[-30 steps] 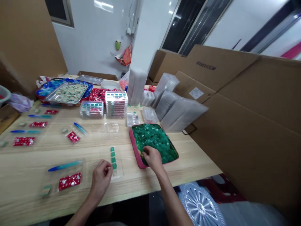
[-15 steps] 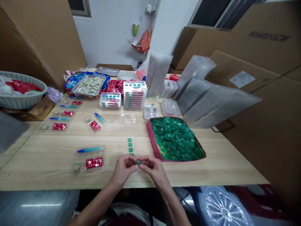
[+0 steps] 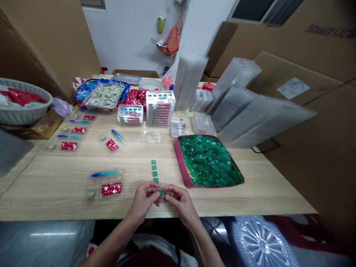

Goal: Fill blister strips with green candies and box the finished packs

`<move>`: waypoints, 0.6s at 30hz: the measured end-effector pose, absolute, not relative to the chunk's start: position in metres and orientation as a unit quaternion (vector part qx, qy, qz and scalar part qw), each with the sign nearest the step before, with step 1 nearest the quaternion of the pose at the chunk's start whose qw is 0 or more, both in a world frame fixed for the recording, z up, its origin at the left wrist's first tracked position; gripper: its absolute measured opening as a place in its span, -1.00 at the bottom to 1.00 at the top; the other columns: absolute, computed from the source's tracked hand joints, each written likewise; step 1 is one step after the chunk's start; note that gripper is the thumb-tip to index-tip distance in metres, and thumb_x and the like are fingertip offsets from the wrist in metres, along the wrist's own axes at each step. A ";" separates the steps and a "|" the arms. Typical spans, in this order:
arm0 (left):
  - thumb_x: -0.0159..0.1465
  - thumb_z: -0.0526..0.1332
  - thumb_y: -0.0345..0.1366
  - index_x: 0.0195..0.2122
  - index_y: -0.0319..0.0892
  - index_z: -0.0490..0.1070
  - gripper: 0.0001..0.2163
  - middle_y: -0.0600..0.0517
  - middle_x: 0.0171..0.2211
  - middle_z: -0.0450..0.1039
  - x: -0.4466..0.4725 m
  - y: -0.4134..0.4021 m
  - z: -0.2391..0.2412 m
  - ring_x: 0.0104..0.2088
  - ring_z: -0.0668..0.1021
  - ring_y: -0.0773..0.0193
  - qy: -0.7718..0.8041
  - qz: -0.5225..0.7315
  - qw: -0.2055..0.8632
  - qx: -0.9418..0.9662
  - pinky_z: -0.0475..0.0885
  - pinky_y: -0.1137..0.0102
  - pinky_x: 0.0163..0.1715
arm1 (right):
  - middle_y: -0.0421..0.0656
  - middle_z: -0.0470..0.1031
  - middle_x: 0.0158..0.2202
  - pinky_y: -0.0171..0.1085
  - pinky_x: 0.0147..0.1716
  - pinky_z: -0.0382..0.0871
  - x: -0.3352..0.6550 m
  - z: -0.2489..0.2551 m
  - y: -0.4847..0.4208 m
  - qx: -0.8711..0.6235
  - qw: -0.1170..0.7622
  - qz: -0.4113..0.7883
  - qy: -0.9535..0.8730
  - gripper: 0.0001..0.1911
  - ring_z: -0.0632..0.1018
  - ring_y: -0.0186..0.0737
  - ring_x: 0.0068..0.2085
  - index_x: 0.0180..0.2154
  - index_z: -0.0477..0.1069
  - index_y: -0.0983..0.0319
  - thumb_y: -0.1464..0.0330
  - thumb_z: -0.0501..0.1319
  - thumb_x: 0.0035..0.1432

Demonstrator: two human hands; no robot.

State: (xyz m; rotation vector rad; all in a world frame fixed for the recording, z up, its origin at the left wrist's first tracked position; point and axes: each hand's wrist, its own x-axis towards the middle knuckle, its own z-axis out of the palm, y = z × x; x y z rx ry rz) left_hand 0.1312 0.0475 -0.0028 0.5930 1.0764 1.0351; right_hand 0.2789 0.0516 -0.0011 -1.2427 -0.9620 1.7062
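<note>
My left hand [image 3: 146,198] and my right hand [image 3: 179,202] meet near the table's front edge. Both are closed, fingertips pinching one small green square piece [image 3: 162,193] between them. Just beyond, several like green squares [image 3: 154,168] stand in a column in a clear plastic tray [image 3: 161,170], whose outline is faint. To the right, a pink-sided box [image 3: 182,167] holds a heap of green pieces [image 3: 207,159]. Left of my hands lies a clear tray with a blue pen [image 3: 107,173], a red patterned packet [image 3: 111,188] and a small pale block [image 3: 91,193].
Stacked filled clear packs [image 3: 160,109] stand at the back middle. Tall stacks of clear plastic trays [image 3: 236,118] lean at the right. A metal tray of small pale pieces [image 3: 103,95] sits back left, near a white basket [image 3: 23,111]. Cardboard boxes [image 3: 306,122] flank the table.
The green piece between my fingertips has turned, showing more of its flat face, and sits slightly left and lower. The whole view has shifted a little.
</note>
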 end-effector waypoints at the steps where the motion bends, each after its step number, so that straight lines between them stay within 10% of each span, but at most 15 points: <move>1: -0.07 0.31 -0.34 -0.39 -0.25 0.41 -0.80 0.09 -0.61 0.44 0.130 0.047 -0.002 -0.61 0.43 0.36 0.474 0.470 0.701 0.252 0.34 0.45 -0.59 | -0.19 0.56 -0.46 -0.31 -0.39 0.43 0.278 0.000 0.051 -0.485 0.401 0.680 -0.377 -0.74 0.52 -0.30 -0.46 -0.32 0.54 0.22 0.30 0.41 -0.15; 18: -0.18 0.41 -0.26 -0.55 -0.29 0.47 -0.77 0.07 -0.68 0.39 0.122 0.038 -0.003 -0.63 0.38 0.41 0.475 0.408 0.757 0.185 0.23 0.47 -0.58 | -0.23 0.38 -0.43 -0.36 -0.39 0.31 0.276 0.002 0.043 -0.473 0.393 0.625 -0.480 -0.86 0.43 -0.32 -0.41 -0.41 0.44 0.23 0.35 0.35 -0.08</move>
